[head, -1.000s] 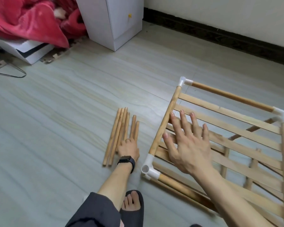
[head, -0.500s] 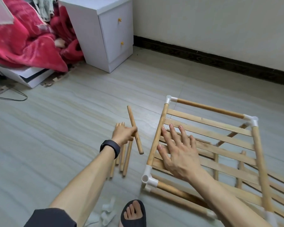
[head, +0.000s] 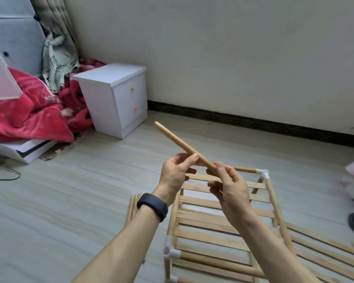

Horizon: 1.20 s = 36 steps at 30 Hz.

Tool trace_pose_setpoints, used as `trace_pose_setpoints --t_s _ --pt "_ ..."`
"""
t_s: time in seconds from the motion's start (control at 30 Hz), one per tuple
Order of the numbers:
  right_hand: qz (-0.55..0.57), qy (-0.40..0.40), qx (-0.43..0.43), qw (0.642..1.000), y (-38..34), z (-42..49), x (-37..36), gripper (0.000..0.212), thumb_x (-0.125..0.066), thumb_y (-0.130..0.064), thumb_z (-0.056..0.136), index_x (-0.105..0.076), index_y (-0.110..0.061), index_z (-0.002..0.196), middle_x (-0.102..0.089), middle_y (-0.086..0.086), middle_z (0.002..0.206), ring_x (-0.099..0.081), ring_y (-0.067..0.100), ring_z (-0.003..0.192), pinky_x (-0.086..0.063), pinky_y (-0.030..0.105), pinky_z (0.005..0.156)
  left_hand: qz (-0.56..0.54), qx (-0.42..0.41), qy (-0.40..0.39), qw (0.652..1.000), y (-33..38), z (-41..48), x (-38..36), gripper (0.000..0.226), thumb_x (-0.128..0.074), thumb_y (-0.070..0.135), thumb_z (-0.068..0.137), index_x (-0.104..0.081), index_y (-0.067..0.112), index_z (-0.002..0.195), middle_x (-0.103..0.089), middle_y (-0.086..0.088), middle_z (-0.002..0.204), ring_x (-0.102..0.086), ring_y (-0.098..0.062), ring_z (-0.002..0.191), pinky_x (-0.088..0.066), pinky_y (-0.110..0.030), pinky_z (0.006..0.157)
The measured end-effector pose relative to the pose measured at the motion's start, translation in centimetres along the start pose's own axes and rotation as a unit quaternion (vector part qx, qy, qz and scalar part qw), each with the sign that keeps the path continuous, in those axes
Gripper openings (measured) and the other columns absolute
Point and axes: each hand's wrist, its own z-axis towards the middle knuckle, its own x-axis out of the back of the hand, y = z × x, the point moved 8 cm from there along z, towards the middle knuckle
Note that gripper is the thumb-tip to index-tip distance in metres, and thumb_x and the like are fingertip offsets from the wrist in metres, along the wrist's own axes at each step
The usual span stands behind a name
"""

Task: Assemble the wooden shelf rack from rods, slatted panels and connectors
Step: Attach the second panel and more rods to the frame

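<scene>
Compared with half a second ago, the rod [head: 178, 142] is no longer hovering low over the floor [head: 59, 211] but riding in the air, and the right hand [head: 228, 188] is off the slatted panel [head: 213, 217]. The left hand [head: 175, 174] is pinching the rod near its middle; the right hand is curling its fingers round the near end. The rod is hanging above the panel's far edge, tilting up toward the white cabinet [head: 114, 99]. Spare rods [head: 133, 205] are lying just beside the panel's left edge.
</scene>
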Motion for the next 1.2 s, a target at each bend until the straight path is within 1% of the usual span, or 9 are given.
trace_pose_setpoints --t_s 0.1,0.2,0.27,0.33,0.47,0.63,0.9,1.03,1.2 --pt "0.174 0.049 -0.127 0.975 1.4 -0.5 1.9 0.029 -0.070 -0.034 0.094 -0.075 -0.009 0.108 -0.073 0.006 0.091 -0.061 0.007 0.061 -0.054 0.022 0.059 0.037 -0.056 -0.022 0.998 0.9 -0.4 -2.5 0.019 -0.073 0.027 0.092 -0.073 0.012 0.103 -0.078 0.001 0.093 -0.069 -0.002 0.074 -0.050 -0.016 0.060" --pt "0.247 0.118 -0.139 0.952 1.6 -0.4 3.9 0.028 -0.072 -0.034 0.093 -0.070 -0.011 0.109 -0.070 0.003 0.082 -0.064 0.011 0.071 -0.053 0.021 0.061 0.179 -0.070 -0.042 0.981 -0.5 -0.1 -4.2 0.013 -0.073 0.037 0.091 -0.072 0.026 0.097 -0.075 0.009 0.094 -0.067 0.005 0.085 -0.054 -0.020 0.073" --pt "0.254 0.166 -0.127 0.944 1.6 0.1 5.3 0.028 -0.070 -0.031 0.095 -0.067 -0.009 0.112 -0.072 0.005 0.089 -0.069 0.018 0.092 -0.053 0.025 0.071 0.362 -0.058 -0.023 0.930 -2.8 0.9 -3.5 0.024 -0.066 0.047 0.090 -0.065 0.032 0.109 -0.066 0.013 0.115 -0.061 -0.001 0.106 -0.053 -0.029 0.092" --pt "0.250 0.204 -0.109 0.940 1.2 0.7 6.5 0.025 -0.065 -0.027 0.099 -0.065 -0.008 0.114 -0.072 0.009 0.104 -0.069 0.022 0.103 -0.055 0.030 0.078 0.526 -0.040 -0.016 0.849 -5.6 1.9 -2.2 0.047 -0.056 0.047 0.093 -0.052 0.028 0.136 -0.047 0.000 0.148 -0.043 -0.016 0.135 -0.041 -0.036 0.109" --pt "0.193 0.221 -0.035 0.955 -1.0 2.8 7.1 0.013 -0.055 -0.021 0.105 -0.057 -0.010 0.098 -0.068 0.009 0.106 -0.072 0.020 0.100 -0.058 0.040 0.093 0.634 -0.015 -0.049 0.771 -11.5 3.7 -0.5 0.079 -0.036 0.058 0.100 -0.005 0.021 0.162 0.014 0.003 0.169 0.006 -0.019 0.156 -0.004 -0.048 0.126" --pt "0.053 0.185 0.085 0.978 -2.4 5.3 6.6 0.014 -0.053 -0.026 0.106 -0.059 -0.013 0.104 -0.072 0.008 0.111 -0.073 0.015 0.106 -0.061 0.024 0.080 0.659 -0.017 -0.047 0.750 -14.7 5.5 -0.1 0.082 -0.021 0.068 0.098 0.003 0.021 0.162 0.030 0.010 0.162 0.011 -0.016 0.155 -0.003 -0.045 0.126" --pt "-0.125 0.103 0.207 0.965 -2.5 8.9 1.9 0.008 -0.053 -0.030 0.106 -0.056 -0.023 0.102 -0.073 0.001 0.110 -0.069 0.012 0.113 -0.058 0.033 0.097 0.675 -0.038 -0.044 0.736 -15.7 6.4 -0.5 0.083 -0.014 0.070 0.097 0.007 0.021 0.161 0.033 0.006 0.161 0.013 -0.019 0.155 -0.002 -0.045 0.126" --pt "-0.247 0.087 0.253 0.931 -3.5 10.3 -0.3 0.012 -0.051 -0.032 0.107 -0.054 -0.021 0.103 -0.074 -0.001 0.106 -0.071 0.014 0.103 -0.059 0.045 0.093 0.671 -0.034 -0.040 0.739 -15.7 6.3 -0.5 0.083 -0.015 0.070 0.097 0.005 0.021 0.161 0.035 0.006 0.160 0.014 -0.019 0.155 -0.001 -0.045 0.126" --pt "-0.351 0.035 0.313 0.882 -5.4 11.1 -3.9 0.012 -0.051 -0.030 0.107 -0.054 -0.018 0.103 -0.074 0.000 0.098 -0.073 0.015 0.094 -0.060 0.044 0.086 0.669 -0.043 -0.035 0.741 -15.7 6.0 -0.5 0.082 -0.015 0.068 0.098 0.008 0.020 0.161 0.033 0.005 0.161 0.012 -0.020 0.155 -0.003 -0.045 0.126"
